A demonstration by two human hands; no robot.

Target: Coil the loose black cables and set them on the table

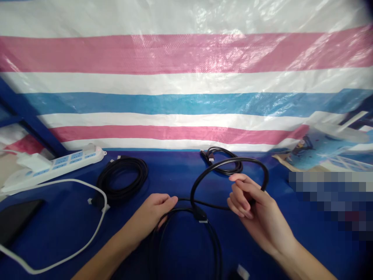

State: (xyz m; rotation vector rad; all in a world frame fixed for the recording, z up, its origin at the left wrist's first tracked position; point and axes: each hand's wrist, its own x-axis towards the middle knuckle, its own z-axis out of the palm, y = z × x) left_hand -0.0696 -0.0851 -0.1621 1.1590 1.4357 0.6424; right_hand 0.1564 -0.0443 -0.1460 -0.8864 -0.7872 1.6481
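Watching the head view, I see my right hand point(253, 206) clenched on the right side of the black cable point(193, 188) loop, which arcs left and nearward to its connector point(199, 214). My left hand point(154, 214) lies curled against the near loop, closer to that connector; I cannot tell whether it grips.

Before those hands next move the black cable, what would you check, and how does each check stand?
1. Right hand closed on the black cable loop: ok.
2. Left hand gripping the lower loop: cannot tell; it lies on it.
3. Held loop free of the small coil behind: cannot tell; they overlap.
4. Large coil apart from the held cable: ok.
5. White cord clear of both hands: ok.
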